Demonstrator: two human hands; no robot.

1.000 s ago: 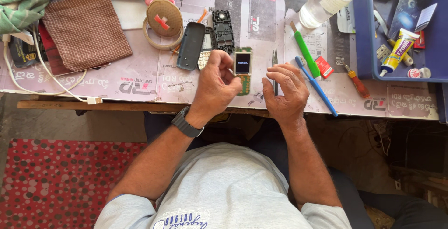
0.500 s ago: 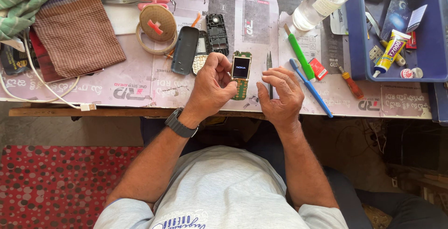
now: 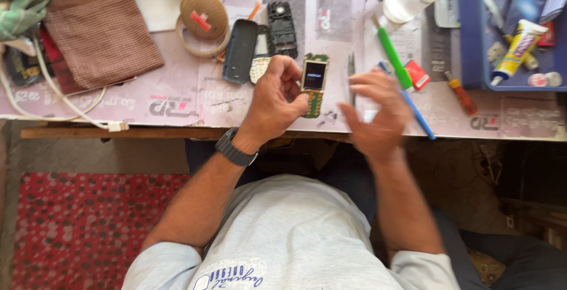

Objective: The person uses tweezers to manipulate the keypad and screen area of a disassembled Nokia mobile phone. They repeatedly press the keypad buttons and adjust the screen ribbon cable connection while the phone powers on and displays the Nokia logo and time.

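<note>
The bare phone circuit board, green with a small dark screen on its upper part, stands at the front edge of the worktop. The left hand holds it, the grip closed on its left side. The right hand is blurred, fingers spread, holding nothing, just beside the tweezers. I judge this an inspection step in a phone repair; the next move needs a fine tool and a steady board. The black phone covers lie near.
</note>
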